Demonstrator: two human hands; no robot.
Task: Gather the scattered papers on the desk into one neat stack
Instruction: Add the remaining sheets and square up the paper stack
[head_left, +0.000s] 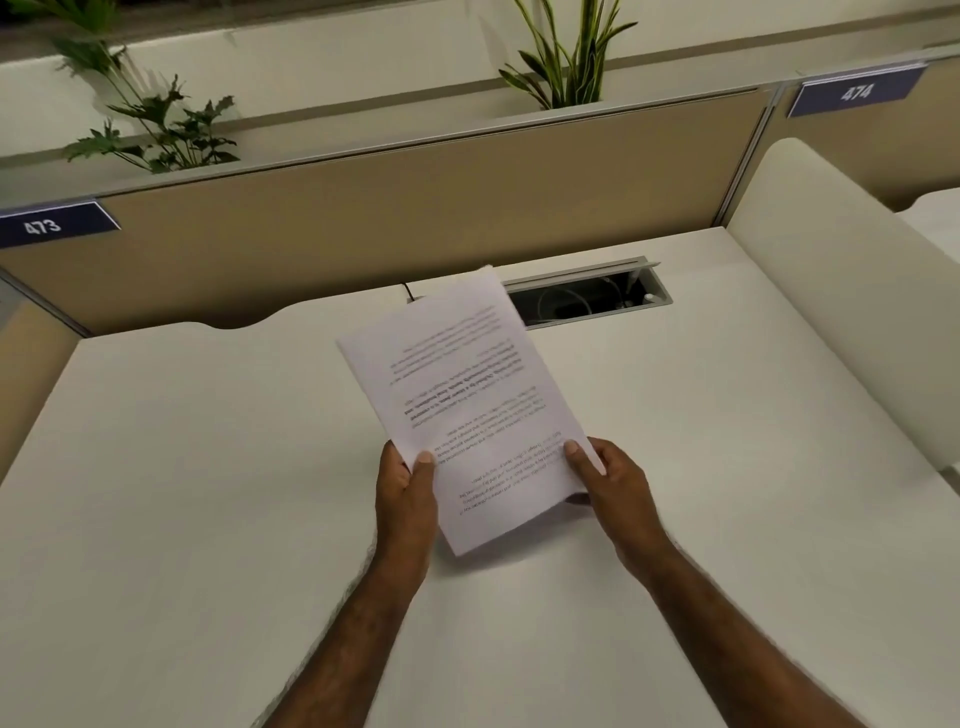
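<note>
White desk (208, 467); both hands (498, 488) grip papers (467, 405); print blurred, unreadable.

- Pretty clearly an open-plan office, cubicle-style seating.
- The white table (208, 467) backs onto a tan fabric partition (415, 208) with a metal frame, the kind that splits rows of workstations.
- Little navy seat tags clipped to the partition: one reads 473 (44, 226), the next one 474 (857, 92), so numbered desks side by side.
- A cable hatch (589, 299) is cut into the table with its lid up and wires coiled inside.
- Potted plants (569, 62) sit in a planter trough along the partition top.
- A white curved side divider (841, 291) separates the neighbouring desk.
- Printed text pages (467, 405) are in hand, typical paperwork.
</note>
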